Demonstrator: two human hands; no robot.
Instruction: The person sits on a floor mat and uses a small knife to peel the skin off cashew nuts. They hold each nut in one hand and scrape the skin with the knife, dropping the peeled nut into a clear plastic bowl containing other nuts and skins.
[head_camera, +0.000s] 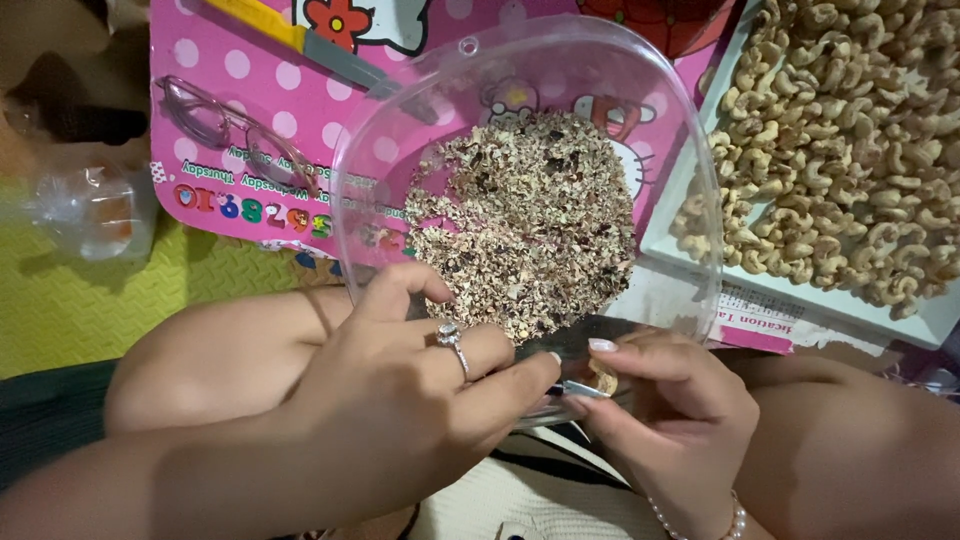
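We work on a green mat (70, 300), and on it lies a pink board (250, 120) with white dots, which serves as a clean base for the rest. At the right stands a white tray (940, 320), full of pale peeled cashews (850, 150); it is near the right hand, probably so that finished nuts can go there easily.

In the middle is a clear plastic bowl (400, 110), tilted toward us and resting partly on the board. It holds a heap of brown husks (530, 220), so it seems to be the place for the waste. The near rim is just above our hands, so that scraps can fall inside.

Our left hand (400, 400), with a ring (450, 337) on one finger, is closed around the handle of a small blade (580, 388); only the thin metal tip shows beyond the fingers. Our right hand (680, 420) is closed in a pinch, thumb and forefinger, on one cashew (603, 377), which touches the blade tip. The nut is held close to the bowl's rim, between the two hands.

Further up on the board are a pair of glasses (240, 140) with a pinkish frame and a cutter (300, 40) with a yellow handle, both well apart from the hands. A crumpled clear bag (95, 210) lies on the mat at the left. A bead bracelet (735, 525) is on the right wrist.
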